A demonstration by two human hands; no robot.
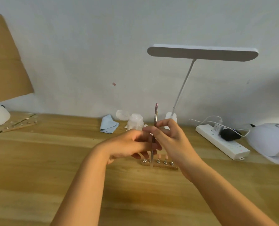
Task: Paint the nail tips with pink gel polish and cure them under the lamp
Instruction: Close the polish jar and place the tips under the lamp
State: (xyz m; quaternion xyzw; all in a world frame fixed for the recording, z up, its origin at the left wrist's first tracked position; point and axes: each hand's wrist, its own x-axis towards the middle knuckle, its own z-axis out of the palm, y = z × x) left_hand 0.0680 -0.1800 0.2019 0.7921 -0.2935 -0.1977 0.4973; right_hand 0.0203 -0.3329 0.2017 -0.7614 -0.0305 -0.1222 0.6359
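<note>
A thin metal brush tool stands nearly upright, and my right hand pinches its shaft. Its lower tip points down at a small wooden strip that carries several metal studs with nail tips. My left hand is just left of the tool with its fingers curled near the strip's left end; what it holds is hidden. The white curing lamp sits at the far right edge of the table.
A white desk lamp rises behind my hands. A power strip with a black plug lies to the right. A clear bottle and a blue cloth are at the back. Another stud strip lies far left.
</note>
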